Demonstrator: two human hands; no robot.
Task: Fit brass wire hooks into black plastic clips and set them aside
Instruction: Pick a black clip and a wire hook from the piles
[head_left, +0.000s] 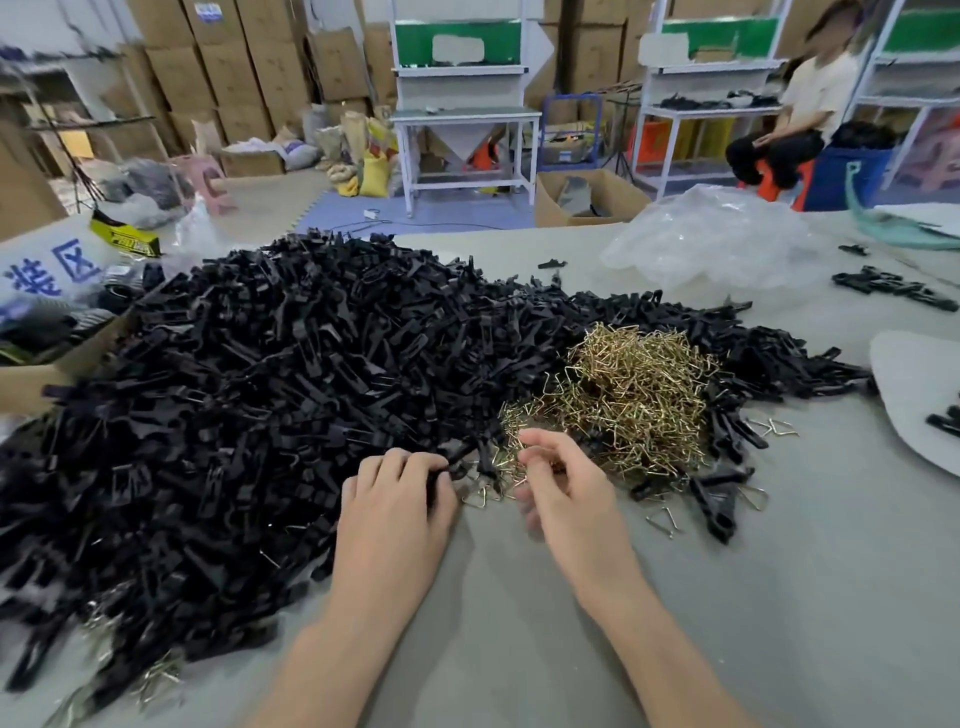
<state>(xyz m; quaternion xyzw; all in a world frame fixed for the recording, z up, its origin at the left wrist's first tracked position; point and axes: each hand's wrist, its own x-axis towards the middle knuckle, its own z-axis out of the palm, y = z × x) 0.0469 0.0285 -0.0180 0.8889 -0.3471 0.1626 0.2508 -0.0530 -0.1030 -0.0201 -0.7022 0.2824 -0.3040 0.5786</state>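
The grey table (519, 623) lies bare in front of the person, between the forearms and off to the near right. The left hand (397, 499) sits at the near edge of the great heap of black plastic clips (260, 389), its fingers curled round one black clip (460, 456) at the heap's fringe. The right hand (561, 483) hovers just beside it, over the near edge of the tangled pile of brass wire hooks (639, 395). Its curled fingers are blurred, so I cannot tell whether they hold a hook. The heap fills the table's left half and wraps behind the hooks. A few loose hooks (662, 519) lie to the right. Farther right sits a pale rounded sheet (914, 395), and behind the piles a crumpled clear plastic bag (711, 244). A cardboard box (31, 384) abuts the heap on the left.
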